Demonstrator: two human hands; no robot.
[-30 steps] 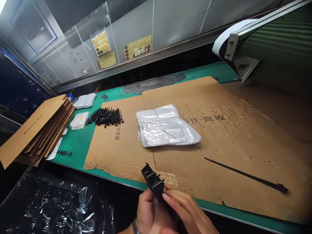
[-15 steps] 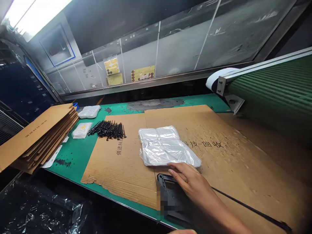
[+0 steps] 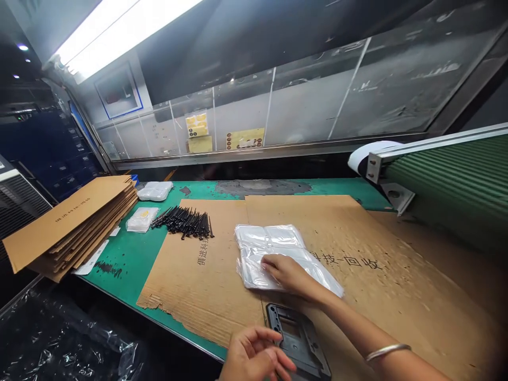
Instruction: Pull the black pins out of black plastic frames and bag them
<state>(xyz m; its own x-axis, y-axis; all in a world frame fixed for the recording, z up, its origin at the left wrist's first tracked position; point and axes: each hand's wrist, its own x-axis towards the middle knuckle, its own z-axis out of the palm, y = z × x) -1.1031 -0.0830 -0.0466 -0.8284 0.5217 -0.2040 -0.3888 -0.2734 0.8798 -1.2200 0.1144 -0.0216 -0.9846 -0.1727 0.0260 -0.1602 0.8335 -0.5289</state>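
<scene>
My right hand reaches in from the right, over a stack of clear plastic bags lying on the cardboard. Its fingers are curled together on the upper face of the bags and look pinched on the film. Below the stack lies a black plastic frame with a rectangular opening. At the bottom edge is my left hand, open, its fingers apart and half bent. It holds nothing and is by the left side of the frame, partly covering it.
Flat cardboard covers much of the green bench. A pile of black pins lies at left, near two smaller bag packs. Stacked cardboard sheets stand far left. A green ribbed conveyor juts in at right.
My right hand has moved from the bags' near edge up onto the stack. My left hand has come into view beside the frame. The long black rod at right no longer shows. The view has shifted.
</scene>
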